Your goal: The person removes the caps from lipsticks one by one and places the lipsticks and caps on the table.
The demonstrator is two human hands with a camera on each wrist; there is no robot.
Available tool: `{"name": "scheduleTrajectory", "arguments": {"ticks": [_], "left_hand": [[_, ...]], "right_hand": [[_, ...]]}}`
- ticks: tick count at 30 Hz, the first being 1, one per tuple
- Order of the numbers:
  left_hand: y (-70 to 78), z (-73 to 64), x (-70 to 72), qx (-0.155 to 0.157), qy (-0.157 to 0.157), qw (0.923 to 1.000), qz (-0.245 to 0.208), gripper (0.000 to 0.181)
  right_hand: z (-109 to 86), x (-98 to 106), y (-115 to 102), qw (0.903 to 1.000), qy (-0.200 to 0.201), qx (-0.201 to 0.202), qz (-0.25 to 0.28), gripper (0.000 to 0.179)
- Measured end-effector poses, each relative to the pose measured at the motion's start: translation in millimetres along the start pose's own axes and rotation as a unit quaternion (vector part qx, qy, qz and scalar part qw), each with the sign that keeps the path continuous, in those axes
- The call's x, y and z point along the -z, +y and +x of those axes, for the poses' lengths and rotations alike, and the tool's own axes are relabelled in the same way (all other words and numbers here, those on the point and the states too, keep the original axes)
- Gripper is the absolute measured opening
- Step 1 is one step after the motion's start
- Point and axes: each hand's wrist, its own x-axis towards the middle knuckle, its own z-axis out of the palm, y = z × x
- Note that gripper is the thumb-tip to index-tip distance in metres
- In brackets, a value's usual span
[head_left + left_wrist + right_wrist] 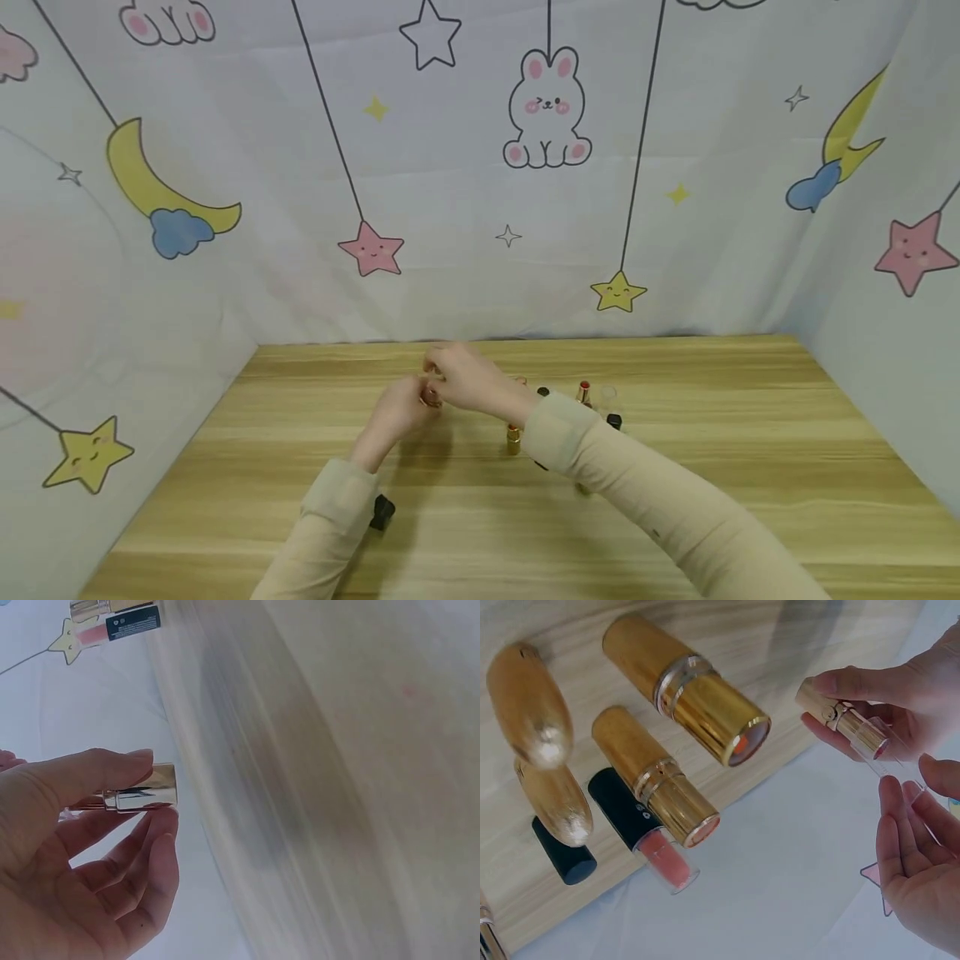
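My left hand (396, 410) pinches a gold lipstick tube (146, 787) between thumb and fingers, with the tube lying sideways in the left wrist view. A clear cap (866, 761) surrounds the reddish end of that tube in the right wrist view. My right hand (922, 862) has its thumb and fingertips at the cap's far end, pinching it. Both hands meet above the back left part of the table, and the right hand (472, 379) partly hides the tube in the head view.
Gold lipsticks (686, 690) stand on the wooden table (675, 517) beside a pink lip gloss tube (664, 859) and gold oval pieces (531, 705). A black object (382, 512) lies by my left sleeve. A printed curtain (450, 183) closes the back.
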Motion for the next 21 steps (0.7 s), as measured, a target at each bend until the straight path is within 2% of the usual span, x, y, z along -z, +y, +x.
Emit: {"name": "scheduleTrajectory", "arguments": {"ticks": [6,12,17,21], "left_hand": [[8.4,-8.4,-3.2,-0.024,-0.004,0.9992,0.033,0.013],[16.5,-19.7,-4.6,-0.029,-0.005,0.9986,0.044,0.012],[21.9,-26.3,-4.6,-0.033,-0.001,0.9977,0.060,0.015],[23.8,-31.8,-6.0,-0.031,-0.010,0.9974,0.065,0.015]], "right_hand": [[-18.4,4.5,2.5,0.9995,0.020,0.004,0.025,0.023],[-36.6,11.6,2.9,0.9982,0.021,0.004,0.055,0.023],[-50.0,19.6,2.2,0.9975,0.042,0.023,0.053,0.022],[-61.5,24.7,2.5,0.9964,0.056,0.043,0.046,0.020]]}}
